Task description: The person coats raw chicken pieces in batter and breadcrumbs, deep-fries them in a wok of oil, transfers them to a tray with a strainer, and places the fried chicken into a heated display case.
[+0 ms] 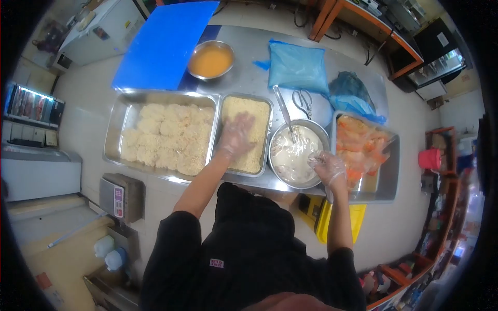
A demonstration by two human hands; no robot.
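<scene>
My left hand (236, 138), in a clear plastic glove, lies palm down with fingers spread on the pale crumbs (250, 110) in a narrow metal tray (268, 136). Over the right side of a round metal bowl (280, 180) of white batter (293, 160), my gloved right hand (328, 167) has its fingers curled together near the batter; what they hold, if anything, is hidden. A metal ladle (283, 106) leans in the bowl, its handle pointing up and away. Left of the crumbs, a wide metal tray (112, 136) holds rows of crumb-coated pieces (168, 136).
On the right, a grey tub (392, 173) holds orange-tinted pieces in plastic (358, 145). Behind lie scissors (302, 102), a blue bag (297, 66), a dark bag (353, 93), a bowl of orange liquid (211, 60) and a blue board (163, 44). A scale (120, 198) stands lower left.
</scene>
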